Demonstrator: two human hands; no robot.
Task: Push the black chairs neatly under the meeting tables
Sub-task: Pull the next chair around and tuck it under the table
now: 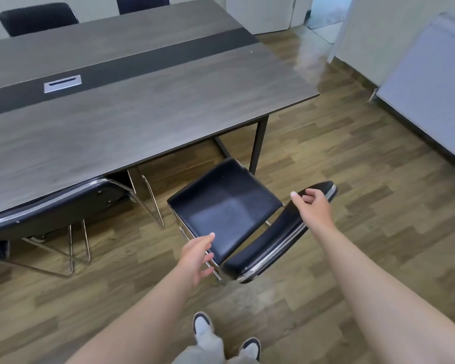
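A black chair (226, 208) with a chrome frame stands angled on the floor, clear of the grey meeting table (142, 106), its backrest (279, 237) nearest me. My right hand (313, 203) hovers at the far end of the backrest top, fingers loosely curled, not gripping. My left hand (197, 256) is open beside the near end of the backrest and the seat corner, fingers spread. A second black chair (50, 206) at the left is tucked against the table edge. Two more black chairs, one (37, 18) and another (142, 3), stand on the table's far side.
A black table leg (259, 145) stands just beyond the angled chair's seat. A white panel (431, 82) leans along the right wall. A doorway opens at the back right. My feet (226, 334) are on the wood floor behind the chair.
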